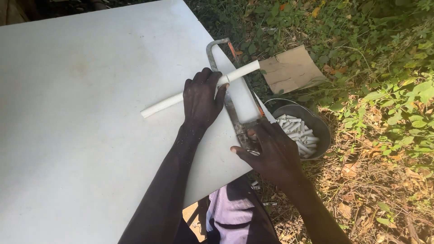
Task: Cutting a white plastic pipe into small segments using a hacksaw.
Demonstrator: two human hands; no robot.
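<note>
Pipe (199,90) under left hand (201,101) fingers, hacksaw (230,104) alongside

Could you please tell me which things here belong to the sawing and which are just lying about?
In use: left hand, white pipe, right hand, hacksaw, white board, metal bowl of cut pieces.
Lying about: cardboard scrap, dry leaves.

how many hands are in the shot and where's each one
2. The left hand presses a long white pipe onto the white board. The right hand grips the hacksaw handle at the board's edge, beside a metal bowl of cut pieces.
</note>
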